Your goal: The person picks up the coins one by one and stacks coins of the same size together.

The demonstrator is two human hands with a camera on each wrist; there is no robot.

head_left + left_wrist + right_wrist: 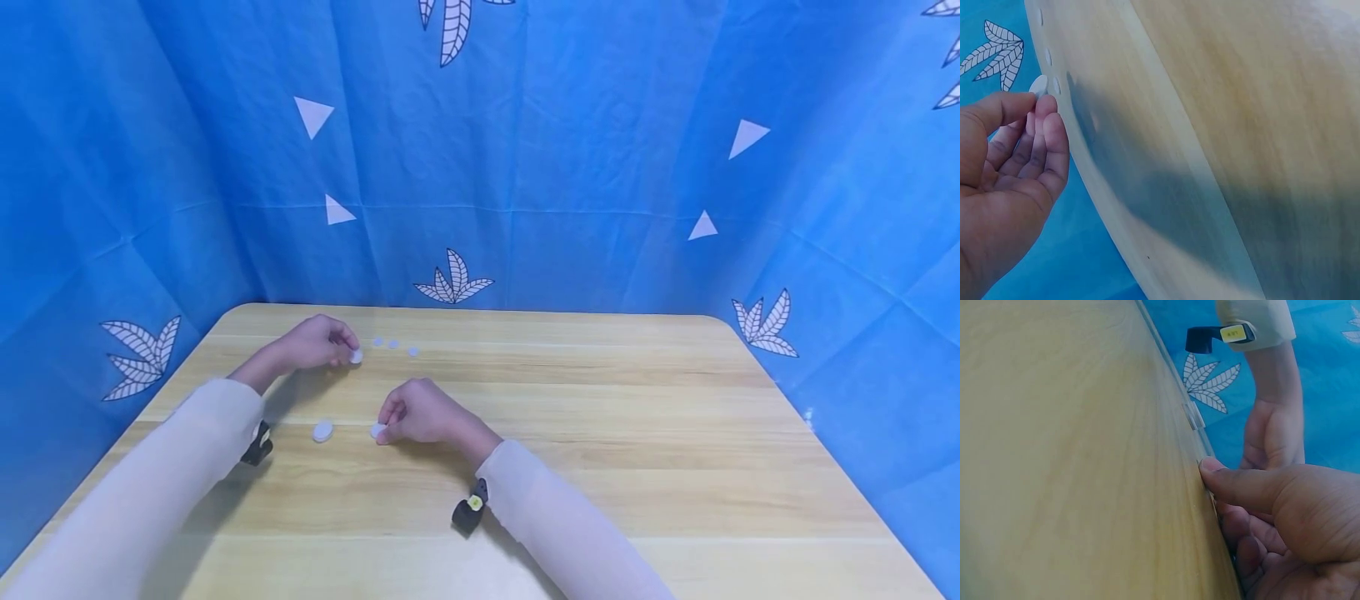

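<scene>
My left hand (315, 342) is toward the back left, pinching a small white disc (1039, 85) between thumb and fingertips. That disc is close over the table beside a row of three flat white discs (393, 343). Nearer to me, my right hand (426, 412) pinches another white disc (377, 430) by its edge, low at the tabletop. To the left of that hand lies a thicker white round piece (322, 431); in the right wrist view its side (1194, 415) shows beyond my thumb. The fingers of the right hand hide much of the disc it holds.
The light wooden table (637, 467) has rounded back corners. A blue curtain (600, 150) with white leaf and triangle prints surrounds its back and sides. Both wrists wear dark camera bands; the right one (468, 515) hangs close above the table.
</scene>
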